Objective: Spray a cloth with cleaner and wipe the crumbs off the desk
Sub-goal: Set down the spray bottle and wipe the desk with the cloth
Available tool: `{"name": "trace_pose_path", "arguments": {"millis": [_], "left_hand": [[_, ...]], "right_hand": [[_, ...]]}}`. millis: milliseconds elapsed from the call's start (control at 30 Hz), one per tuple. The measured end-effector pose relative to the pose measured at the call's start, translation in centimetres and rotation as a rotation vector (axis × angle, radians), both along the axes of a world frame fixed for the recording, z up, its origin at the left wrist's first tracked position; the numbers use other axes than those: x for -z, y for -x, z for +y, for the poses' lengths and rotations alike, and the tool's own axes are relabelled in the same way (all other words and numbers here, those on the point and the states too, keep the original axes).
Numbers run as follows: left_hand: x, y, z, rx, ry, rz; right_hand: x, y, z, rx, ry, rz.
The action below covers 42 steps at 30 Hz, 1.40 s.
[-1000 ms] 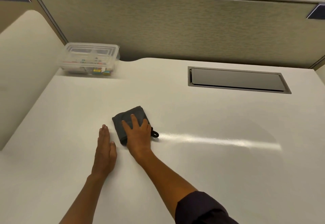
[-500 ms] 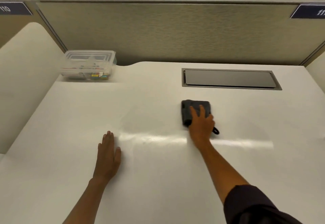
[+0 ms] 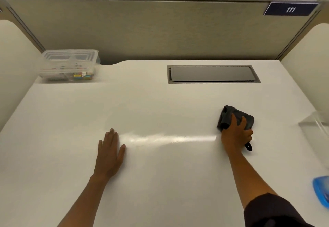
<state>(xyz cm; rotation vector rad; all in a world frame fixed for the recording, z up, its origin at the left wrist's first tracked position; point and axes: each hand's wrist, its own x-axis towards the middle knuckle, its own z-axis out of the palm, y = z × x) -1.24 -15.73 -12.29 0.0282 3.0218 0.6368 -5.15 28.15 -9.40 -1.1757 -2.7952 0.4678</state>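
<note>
- Right hand [image 3: 235, 134]: lay toward 3 o'clock on the bench [image 3: 160, 182], palm down and fingers curled over a bunched dark cloth [image 3: 236, 117], pinning it to the surface; a small black loop [image 3: 248, 146] of the cloth trailed out beside the wrist.
- Left hand [image 3: 110, 153]: rested flat toward 7 o'clock, fingers straight and together, holding nothing; it appeared to serve as a brace.
- Cloth: sat right of centre, well apart from the recessed dark panel [image 3: 212, 74] at 1 o'clock and near a clear object [image 3: 316, 125] at the 3 o'clock edge.
- Surface: a bright streak [image 3: 169, 138] ran between the two hands; whether it was moisture or reflected light could not be told. No crumbs could be made out at this sharpness.
- Other items: a clear lidded box [image 3: 70, 65] with coloured contents stood at 10 o'clock; a blue object [image 3: 321, 193], partly out of frame, lay at 4 o'clock. No spray bottle was identifiable.
- Step in hand, judged: wiping. Done well, it would call for even downward pressure through the whole palm, the cloth kept folded so its edge gathers debris, overlapping passes, and a stop short of the clear object so that nothing is knocked.
- Risk, judged: a bunched cloth may ride over crumbs and scatter them off the bench edge.
</note>
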Motion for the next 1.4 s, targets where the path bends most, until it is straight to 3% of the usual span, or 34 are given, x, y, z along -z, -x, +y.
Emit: {"name": "trace_pose_path", "arguments": {"millis": [133, 400, 633, 900, 1100, 1400], "left_hand": [[-0.1, -0.5, -0.1, -0.03, -0.032, -0.017], [-0.1, -3.4, -2.0, -0.115, -0.067, -0.028], [-0.2, -8.0, -6.0, -0.236, -0.072, -0.067], [-0.6, -11.6, -8.4, -0.319, -0.071, -0.097], [-0.7, -11.4, -6.3, -0.288, -0.064, -0.085], [-0.5, -9.2, -1.0, -0.191, -0.011, -0.057]], "right_hand": [[-0.5, 0.4, -4.3, -0.061, 0.031, -0.007], [-0.1, -0.2, -19.6, -0.505, 0.082, 0.016], [-0.3, -2.5, -31.7, -0.942, 0.131, -0.077], [0.0, -8.0, -35.8, -1.2, 0.158, -0.069], [0.0, -8.9, -33.6, -1.18, 0.157, -0.013], [1.2, -8.9, -21.2, -0.843, 0.076, 0.035]]}}
